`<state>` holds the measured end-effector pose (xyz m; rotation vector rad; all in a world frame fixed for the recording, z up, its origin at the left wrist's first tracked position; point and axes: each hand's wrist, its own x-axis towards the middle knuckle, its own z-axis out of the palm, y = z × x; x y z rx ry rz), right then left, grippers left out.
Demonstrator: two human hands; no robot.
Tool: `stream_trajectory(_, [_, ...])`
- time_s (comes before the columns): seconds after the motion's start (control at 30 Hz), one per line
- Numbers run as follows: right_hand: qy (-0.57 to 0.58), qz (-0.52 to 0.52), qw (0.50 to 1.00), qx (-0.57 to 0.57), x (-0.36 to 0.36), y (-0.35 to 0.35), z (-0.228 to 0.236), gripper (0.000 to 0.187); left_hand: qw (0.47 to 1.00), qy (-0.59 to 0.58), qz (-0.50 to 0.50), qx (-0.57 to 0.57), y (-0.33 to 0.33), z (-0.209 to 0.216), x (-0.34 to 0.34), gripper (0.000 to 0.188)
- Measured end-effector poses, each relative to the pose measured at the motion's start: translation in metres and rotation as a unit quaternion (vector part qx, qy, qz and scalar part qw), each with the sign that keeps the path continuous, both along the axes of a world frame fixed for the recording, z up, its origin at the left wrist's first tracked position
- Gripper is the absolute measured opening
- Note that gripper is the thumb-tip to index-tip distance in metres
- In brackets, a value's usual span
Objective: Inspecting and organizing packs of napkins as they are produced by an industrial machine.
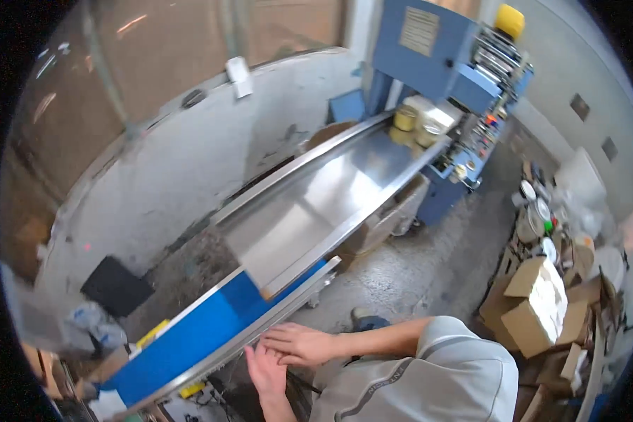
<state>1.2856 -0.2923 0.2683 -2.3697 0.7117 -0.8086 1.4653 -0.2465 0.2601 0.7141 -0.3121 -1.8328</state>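
The right hand [299, 343] is lying across the left hand [266, 369] at the lower centre of the frame. The grip is looking released on both: fingers are extending loosely and no object is showing, though whatever might be sitting between the palms is staying hidden.

The blue belt [183, 344] is lying just up and left of the hands, its long axis slanting from the lower left toward the middle of the frame. Its metal rail [239, 342] is running between belt and hands. Both hands are resting close beside this rail, neither clearly nearer; whether they are touching it is hard to tell.

Beyond, a metal trough [295, 228] is carrying on along roughly the same slant, its lower end overhanging the belt. At its far end, toward the upper right, a yellowish round container [404, 118] is standing well apart from the hands, before a blue machine [422, 53]. A cardboard box [524, 320] is sitting at the right, clear of the belt. Only the rail is standing between hands and belt.
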Motion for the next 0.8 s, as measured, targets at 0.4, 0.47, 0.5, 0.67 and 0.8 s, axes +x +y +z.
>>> stream_trajectory(0.4, [-0.052,-0.357,0.906,0.223,-0.442,-0.035,-0.028,0.034,0.937,-0.308,-0.150,-0.061,-0.170,0.039,-0.400,0.020])
stream_trajectory(0.47, [-0.047,-0.370,0.905,0.204,-0.496,-0.050,-0.024,0.034,0.940,-0.298,-0.153,-0.061,-0.195,0.041,-0.460,0.021])
stream_trajectory(0.5, [-0.052,-0.370,0.904,0.208,-0.518,-0.057,-0.022,0.034,0.937,-0.304,-0.156,-0.079,-0.210,0.040,-0.484,0.024])
stream_trajectory(0.67, [-0.087,-0.414,0.890,0.169,-0.596,-0.090,-0.008,0.034,0.932,-0.271,-0.212,-0.115,-0.305,0.037,-0.589,0.048])
stream_trajectory(0.8, [-0.103,-0.461,0.867,0.160,-0.629,-0.105,-0.005,0.036,0.937,-0.263,-0.207,-0.098,-0.397,0.023,-0.671,0.051])
